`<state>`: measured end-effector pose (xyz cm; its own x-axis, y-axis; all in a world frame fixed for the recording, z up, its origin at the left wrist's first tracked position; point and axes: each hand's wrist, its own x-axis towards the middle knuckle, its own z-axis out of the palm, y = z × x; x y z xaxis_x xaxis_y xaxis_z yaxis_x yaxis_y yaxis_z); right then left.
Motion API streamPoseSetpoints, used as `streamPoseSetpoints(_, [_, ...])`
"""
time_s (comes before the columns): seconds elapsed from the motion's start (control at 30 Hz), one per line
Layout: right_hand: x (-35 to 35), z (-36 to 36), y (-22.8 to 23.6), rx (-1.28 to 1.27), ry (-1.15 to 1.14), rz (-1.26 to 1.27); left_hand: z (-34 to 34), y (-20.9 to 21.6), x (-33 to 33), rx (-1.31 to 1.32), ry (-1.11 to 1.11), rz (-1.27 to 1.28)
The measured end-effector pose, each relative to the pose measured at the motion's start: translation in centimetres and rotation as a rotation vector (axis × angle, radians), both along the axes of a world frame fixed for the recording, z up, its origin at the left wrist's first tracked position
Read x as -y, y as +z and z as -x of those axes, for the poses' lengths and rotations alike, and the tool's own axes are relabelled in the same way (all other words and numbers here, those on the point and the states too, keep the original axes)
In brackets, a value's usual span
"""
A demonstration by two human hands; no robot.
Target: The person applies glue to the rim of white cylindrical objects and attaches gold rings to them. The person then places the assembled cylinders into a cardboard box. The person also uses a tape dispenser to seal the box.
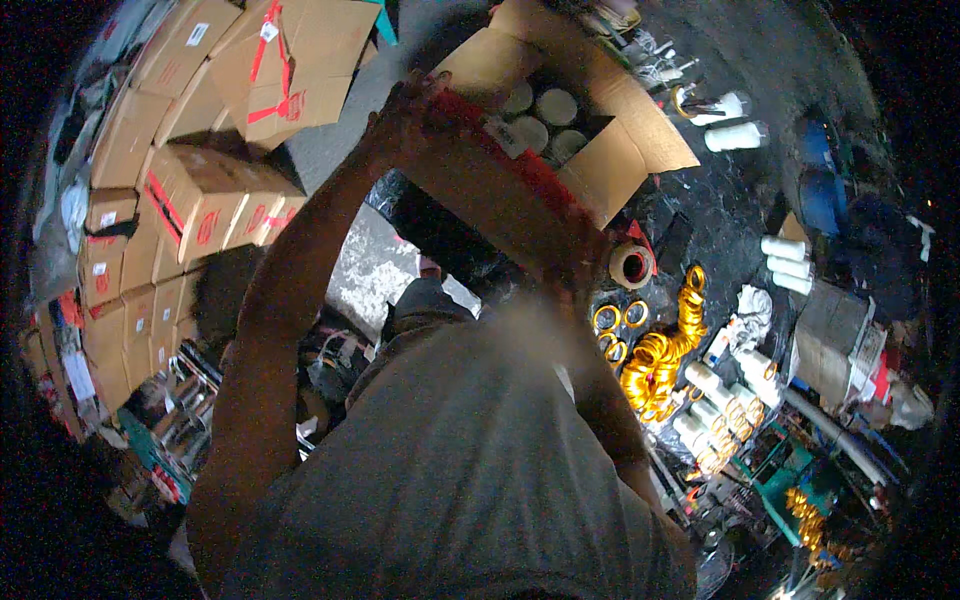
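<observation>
An open cardboard box point(490, 190) with a red band along its upper edge stands tilted in front of me, its flaps spread. Several pale round-topped cylinders point(556, 107) sit inside it. My left hand point(408, 108) is closed round the box's far left corner, fingers over the edge. At the near right corner, my right hand point(572, 270) grips the box, though shadow and blur hide most of its fingers. A roll of tape point(631, 266) lies just right of that hand, next to a red piece.
Sealed cartons point(205, 205) are stacked on the left. To the right, a dark work surface point(715, 235) carries gold rings point(655, 365), white cylinders point(735, 137) and a crumpled white bag point(752, 312). A grey box point(828, 335) stands farther right.
</observation>
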<state>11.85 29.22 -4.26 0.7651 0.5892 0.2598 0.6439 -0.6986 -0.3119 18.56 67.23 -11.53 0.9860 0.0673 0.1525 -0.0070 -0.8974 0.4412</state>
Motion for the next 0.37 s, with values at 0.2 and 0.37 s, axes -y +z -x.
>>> streamPoseSetpoints(0.2, [-5.4,-1.0,-0.6,-0.024,0.042,0.084,2.6,7.4,5.0,-0.055,0.018,-0.362])
streamPoseSetpoints(0.37, [-6.3,-1.3,0.5,-0.032,-0.039,0.18,0.7,5.8,6.1,0.272,-0.332,-0.18])
